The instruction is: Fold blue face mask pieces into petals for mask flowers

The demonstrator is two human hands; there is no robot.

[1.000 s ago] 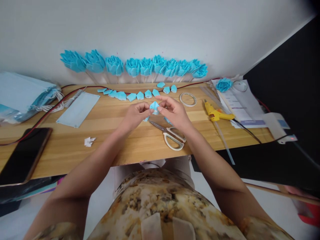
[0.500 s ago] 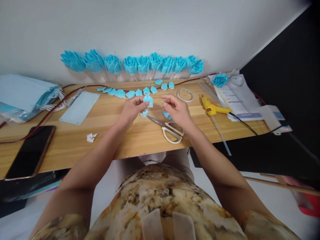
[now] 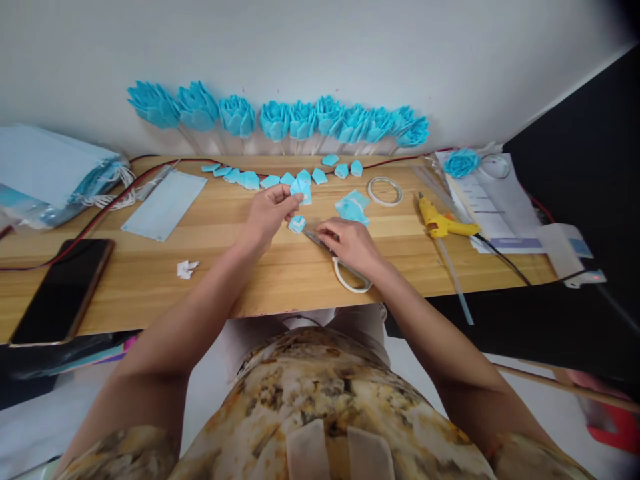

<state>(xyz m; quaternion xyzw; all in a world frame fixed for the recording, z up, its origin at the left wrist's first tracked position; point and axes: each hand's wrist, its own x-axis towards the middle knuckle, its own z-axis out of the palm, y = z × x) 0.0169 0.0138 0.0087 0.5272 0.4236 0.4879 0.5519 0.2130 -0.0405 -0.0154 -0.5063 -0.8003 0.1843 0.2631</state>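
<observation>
Near the front edge of the table, toward its left corner, lies a dark phone, and a little farther in sits a crumpled white scrap. Close to the middle of the front edge the right hand rests on a pair of scissors, fingers curled over the part where the blades meet the handles. One white handle loop shows below the wrist, and whether the hand truly grips them cannot be told. Just beside the blade tip lies a small blue piece.

Beyond it the left hand pinches a folded blue piece between thumb and fingertips, held just above the tabletop. To the left lies a flat face mask; to the right, a tape ring and a yellow glue gun. A row of folded blue pieces runs along the back edge, and blue paper flowers lean on the wall behind it.
</observation>
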